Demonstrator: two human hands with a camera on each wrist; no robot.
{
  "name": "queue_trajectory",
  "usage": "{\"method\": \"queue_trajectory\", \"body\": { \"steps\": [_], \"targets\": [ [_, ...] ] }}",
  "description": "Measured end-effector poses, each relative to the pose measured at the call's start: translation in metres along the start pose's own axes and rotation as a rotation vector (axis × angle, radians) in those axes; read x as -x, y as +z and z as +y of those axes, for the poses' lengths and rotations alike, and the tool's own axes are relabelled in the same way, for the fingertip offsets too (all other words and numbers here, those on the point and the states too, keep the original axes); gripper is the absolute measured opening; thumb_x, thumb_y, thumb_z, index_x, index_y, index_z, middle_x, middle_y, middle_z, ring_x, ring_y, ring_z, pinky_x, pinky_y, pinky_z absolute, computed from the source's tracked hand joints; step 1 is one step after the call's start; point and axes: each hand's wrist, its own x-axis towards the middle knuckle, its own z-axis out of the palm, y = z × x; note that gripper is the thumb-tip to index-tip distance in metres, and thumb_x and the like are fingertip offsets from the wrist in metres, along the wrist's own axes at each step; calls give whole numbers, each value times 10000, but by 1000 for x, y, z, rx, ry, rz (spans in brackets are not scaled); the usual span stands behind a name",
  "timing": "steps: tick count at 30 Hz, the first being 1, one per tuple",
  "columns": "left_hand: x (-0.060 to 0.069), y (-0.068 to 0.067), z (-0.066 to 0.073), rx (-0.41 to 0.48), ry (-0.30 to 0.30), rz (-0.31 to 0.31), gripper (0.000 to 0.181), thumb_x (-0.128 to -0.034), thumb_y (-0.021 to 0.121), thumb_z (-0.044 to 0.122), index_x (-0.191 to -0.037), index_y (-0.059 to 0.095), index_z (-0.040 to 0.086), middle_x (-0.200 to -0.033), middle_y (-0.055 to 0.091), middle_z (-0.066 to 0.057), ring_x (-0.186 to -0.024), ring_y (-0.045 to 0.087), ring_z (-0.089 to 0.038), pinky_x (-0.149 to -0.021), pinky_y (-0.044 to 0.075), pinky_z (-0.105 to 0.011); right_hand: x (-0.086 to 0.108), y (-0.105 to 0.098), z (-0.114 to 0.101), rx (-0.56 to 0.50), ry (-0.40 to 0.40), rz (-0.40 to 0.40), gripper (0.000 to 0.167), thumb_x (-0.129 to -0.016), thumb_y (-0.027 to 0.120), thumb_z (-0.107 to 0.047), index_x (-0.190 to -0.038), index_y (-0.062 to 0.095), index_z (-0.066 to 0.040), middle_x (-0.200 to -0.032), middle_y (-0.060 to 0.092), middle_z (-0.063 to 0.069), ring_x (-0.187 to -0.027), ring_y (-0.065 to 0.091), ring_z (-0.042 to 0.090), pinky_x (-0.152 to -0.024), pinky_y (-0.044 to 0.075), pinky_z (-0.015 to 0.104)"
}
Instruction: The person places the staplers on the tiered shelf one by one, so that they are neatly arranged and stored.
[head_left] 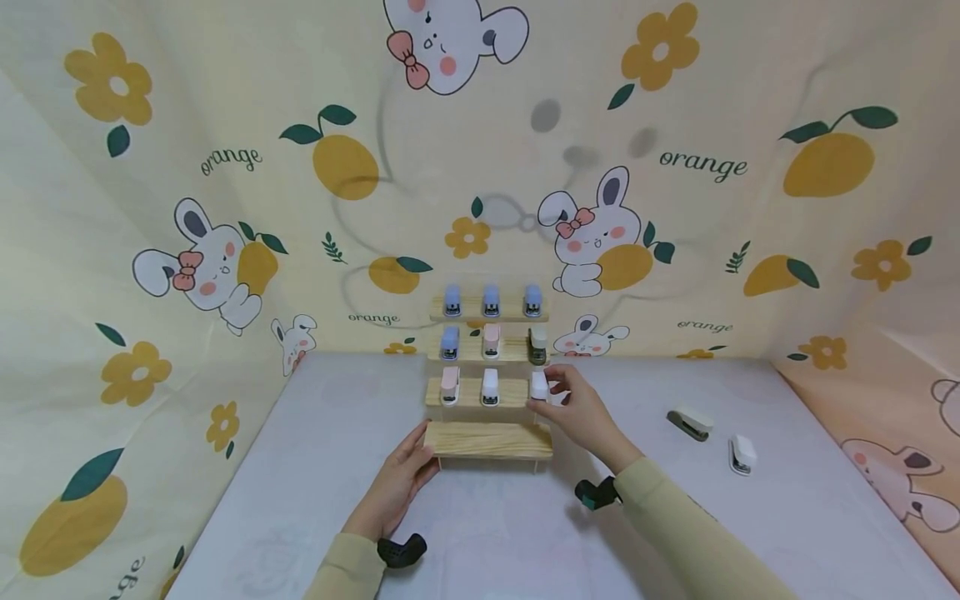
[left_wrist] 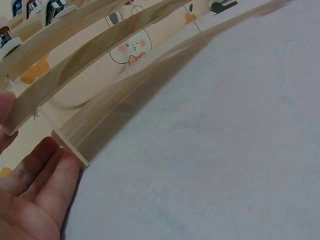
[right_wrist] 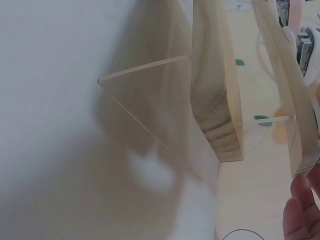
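A tiered wooden display stand (head_left: 487, 442) with clear supports stands on the table, small staplers on its upper boards. My left hand (head_left: 397, 483) grips the left end of the lowest board. In the left wrist view, its fingers (left_wrist: 55, 170) lie against the clear support below. At the right end of the second board from the bottom, my right hand (head_left: 585, 412) pinches a white stapler (head_left: 538, 385) between thumb and fingers. The right wrist view shows only some fingertips (right_wrist: 295, 212) by the board's end. On that same board sit a pink stapler (head_left: 449, 384) and another white stapler (head_left: 490, 386).
Higher up are blue staplers (head_left: 491, 300), a pink stapler (head_left: 491, 340) and a dark green and white stapler (head_left: 537, 345). To the right on the table lie a green and white stapler (head_left: 690, 423) and a white stapler (head_left: 742, 454). A patterned cloth (head_left: 480, 167) hangs behind.
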Motion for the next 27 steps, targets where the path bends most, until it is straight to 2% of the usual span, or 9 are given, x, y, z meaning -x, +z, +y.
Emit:
{"method": "queue_trajectory", "body": {
  "steps": [7, 15, 21, 27],
  "targets": [
    [-1, -2, -2, 16, -1, -6, 579, -1024, 480, 189, -1548, 234, 193, -1585, 164, -161, -1374, 342, -287, -1084, 355, -383, 2, 0, 0, -8, -4, 2, 642, -792, 788, -413, -1291, 477, -157, -1237, 564, 23, -1053, 559, 315, -840, 478, 402],
    [-2, -2, -2, 16, 2, -6, 586, -1020, 490, 198, -1547, 235, 191, -1585, 163, -161, -1374, 341, -290, -1079, 360, -382, 12, -9, 6, 25, -25, 44, 656, -774, 789, -456, -1279, 492, -160, -1232, 576, 21, -1007, 563, 227, -832, 493, 391],
    [-2, -1, -2, 17, -2, -4, 590, -1020, 494, 206, -1548, 232, 194, -1589, 157, -151, -1375, 339, -288, -1078, 360, -384, 23, -31, 33, 72, 1, 70, 683, -797, 744, -507, -1298, 488, -119, -1231, 571, 71, -1031, 558, 241, -847, 487, 401],
    [-2, -1, -1, 4, -1, 5, 589, -1020, 493, 214, -1548, 233, 197, -1587, 167, -146, -1369, 353, -285, -1071, 372, -380, 36, -60, 66, 100, 79, 105, 741, -829, 698, -530, -1337, 450, -50, -1274, 538, 144, -1116, 504, 299, -925, 431, 462]
  ]
}}
